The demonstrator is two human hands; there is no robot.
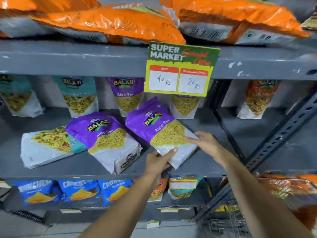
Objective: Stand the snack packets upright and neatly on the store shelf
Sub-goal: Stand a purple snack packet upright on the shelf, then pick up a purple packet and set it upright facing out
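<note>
A purple Aloo Sev packet point(159, 127) lies tilted on the grey middle shelf point(231, 152). My left hand point(159, 160) grips its lower white corner from below, and my right hand point(204, 141) holds its right edge. To its left a second purple Aloo Sev packet point(106, 140) lies flat, overlapping a white and teal packet point(46, 148) that also lies flat. Behind them, teal packets point(78, 97), purple packets point(127, 95) and an orange packet point(259, 98) stand upright against the back of the shelf.
A green and yellow price sign point(181, 69) hangs from the upper shelf edge, in front of one standing packet. Large orange bags point(109, 23) lie on the top shelf. Blue packets point(80, 191) stand on the shelf below. A slotted metal upright point(283, 134) runs diagonally at the right.
</note>
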